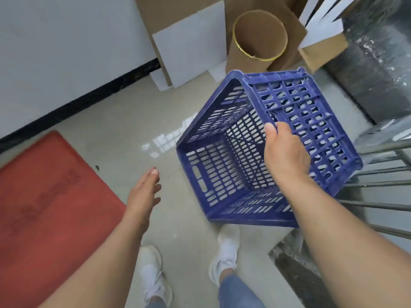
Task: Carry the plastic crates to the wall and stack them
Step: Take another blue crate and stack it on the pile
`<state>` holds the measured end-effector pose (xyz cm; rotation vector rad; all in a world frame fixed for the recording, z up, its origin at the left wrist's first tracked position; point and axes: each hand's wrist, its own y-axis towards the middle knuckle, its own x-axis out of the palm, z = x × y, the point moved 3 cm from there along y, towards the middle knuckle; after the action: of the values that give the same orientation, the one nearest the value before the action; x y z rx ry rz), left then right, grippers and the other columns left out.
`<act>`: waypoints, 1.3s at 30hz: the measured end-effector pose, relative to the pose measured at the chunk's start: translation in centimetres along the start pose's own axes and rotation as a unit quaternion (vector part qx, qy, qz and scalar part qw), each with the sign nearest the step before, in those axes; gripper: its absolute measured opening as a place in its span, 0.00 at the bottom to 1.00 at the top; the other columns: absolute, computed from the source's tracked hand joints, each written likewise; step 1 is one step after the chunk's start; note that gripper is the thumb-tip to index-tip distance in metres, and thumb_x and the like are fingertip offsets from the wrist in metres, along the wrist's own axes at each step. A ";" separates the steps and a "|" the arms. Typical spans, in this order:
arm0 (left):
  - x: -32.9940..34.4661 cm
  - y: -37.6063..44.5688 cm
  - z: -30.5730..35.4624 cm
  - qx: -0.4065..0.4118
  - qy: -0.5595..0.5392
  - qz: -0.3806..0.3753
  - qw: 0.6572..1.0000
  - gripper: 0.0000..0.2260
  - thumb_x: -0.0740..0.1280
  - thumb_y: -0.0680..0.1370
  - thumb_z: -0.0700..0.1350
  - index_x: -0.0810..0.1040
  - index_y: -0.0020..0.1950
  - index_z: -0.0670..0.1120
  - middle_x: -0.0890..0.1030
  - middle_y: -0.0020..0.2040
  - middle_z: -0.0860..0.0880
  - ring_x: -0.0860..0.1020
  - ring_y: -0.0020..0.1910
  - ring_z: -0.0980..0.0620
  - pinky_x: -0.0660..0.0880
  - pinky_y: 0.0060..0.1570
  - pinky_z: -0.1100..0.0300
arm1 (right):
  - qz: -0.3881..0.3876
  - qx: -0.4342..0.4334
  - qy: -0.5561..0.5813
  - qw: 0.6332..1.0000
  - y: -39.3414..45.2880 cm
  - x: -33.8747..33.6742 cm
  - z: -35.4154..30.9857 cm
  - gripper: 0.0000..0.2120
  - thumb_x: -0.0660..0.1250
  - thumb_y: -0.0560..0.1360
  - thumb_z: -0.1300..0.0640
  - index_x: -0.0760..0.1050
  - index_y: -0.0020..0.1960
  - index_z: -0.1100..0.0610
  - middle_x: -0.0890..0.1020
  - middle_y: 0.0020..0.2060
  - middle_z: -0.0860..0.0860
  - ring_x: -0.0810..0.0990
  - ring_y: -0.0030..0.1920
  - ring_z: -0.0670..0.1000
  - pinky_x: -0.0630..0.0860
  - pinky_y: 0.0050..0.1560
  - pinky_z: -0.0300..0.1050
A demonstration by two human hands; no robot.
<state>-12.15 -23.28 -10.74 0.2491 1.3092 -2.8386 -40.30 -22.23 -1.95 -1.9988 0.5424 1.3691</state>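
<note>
Person carrying 1 blue plastic crate (255,152) above a pale floor (124,121). The right hand (285,155) grips the crate's rim, thumb inside, tilting its opening toward the camera. The left hand (144,192) hangs empty, fingers loosely extended. A red mat (44,196) lies near the wall (55,52).

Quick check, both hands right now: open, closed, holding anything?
Left hand: open, empty, held out above the floor.
Right hand: closed on the rim of the blue crate, holding it tilted.
</note>
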 end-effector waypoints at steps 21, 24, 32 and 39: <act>-38.9 4.3 -14.2 -0.178 -0.195 0.327 0.907 0.22 0.60 0.79 0.55 0.75 0.60 0.38 0.78 0.43 0.41 0.77 0.47 0.38 0.74 0.49 0.45 | -0.235 -0.041 0.297 0.925 -11.5 11.6 -25.2 0.20 0.52 0.81 0.44 0.76 0.42 0.53 0.72 0.29 0.53 0.67 0.25 0.50 0.62 0.26 0.39; -43.7 3.9 -14.5 -0.155 -0.163 0.374 0.900 0.16 0.59 0.80 0.53 0.74 0.52 0.40 0.75 0.38 0.43 0.75 0.44 0.41 0.72 0.47 0.47 | -0.258 -0.039 0.289 0.921 -12.8 15.7 -28.3 0.20 0.50 0.81 0.44 0.76 0.45 0.53 0.75 0.31 0.56 0.72 0.27 0.52 0.68 0.26 0.39; -53.6 3.7 -12.5 -0.119 -0.102 0.495 0.854 0.20 0.59 0.81 0.50 0.75 0.59 0.33 0.76 0.46 0.38 0.71 0.44 0.46 0.69 0.39 0.61 | -0.294 -0.069 0.204 0.931 -14.8 26.0 -37.1 0.22 0.47 0.80 0.48 0.74 0.45 0.60 0.83 0.39 0.62 0.80 0.38 0.60 0.75 0.39 0.53; -63.3 7.1 -14.9 -0.161 -0.127 0.501 0.841 0.20 0.64 0.76 0.54 0.78 0.56 0.37 0.78 0.47 0.39 0.77 0.45 0.41 0.75 0.50 0.48 | -0.342 -0.051 0.205 0.916 -17.4 34.4 -43.0 0.17 0.49 0.81 0.54 0.73 0.52 0.63 0.80 0.35 0.59 0.77 0.33 0.56 0.73 0.37 0.51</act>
<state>52.96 -20.50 -16.41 0.3848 1.0952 -1.6833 12.15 -39.67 -18.48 -2.2632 -0.0807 0.5630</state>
